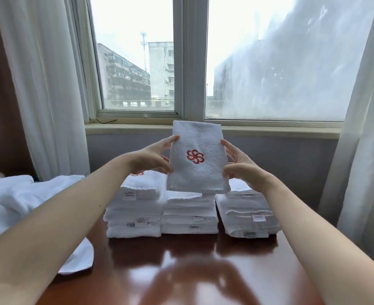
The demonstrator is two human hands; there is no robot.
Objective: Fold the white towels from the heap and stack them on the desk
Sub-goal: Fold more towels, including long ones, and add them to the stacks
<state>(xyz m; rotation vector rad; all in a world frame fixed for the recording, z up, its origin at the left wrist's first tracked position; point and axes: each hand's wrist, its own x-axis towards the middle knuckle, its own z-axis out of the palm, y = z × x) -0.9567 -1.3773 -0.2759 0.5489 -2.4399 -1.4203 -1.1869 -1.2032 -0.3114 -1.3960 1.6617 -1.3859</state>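
While both grip it, folded towel (198,157) sits between left hand (154,158) and right hand (240,165)

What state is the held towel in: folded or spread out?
Folded. The towel is a compact rectangle, layered edges at its bottom, red emblem showing, held between left hand and right hand above the middle stack.

Left hand (153,158) and right hand (240,165) — raised at arm's length, palms inward, fingers pinched
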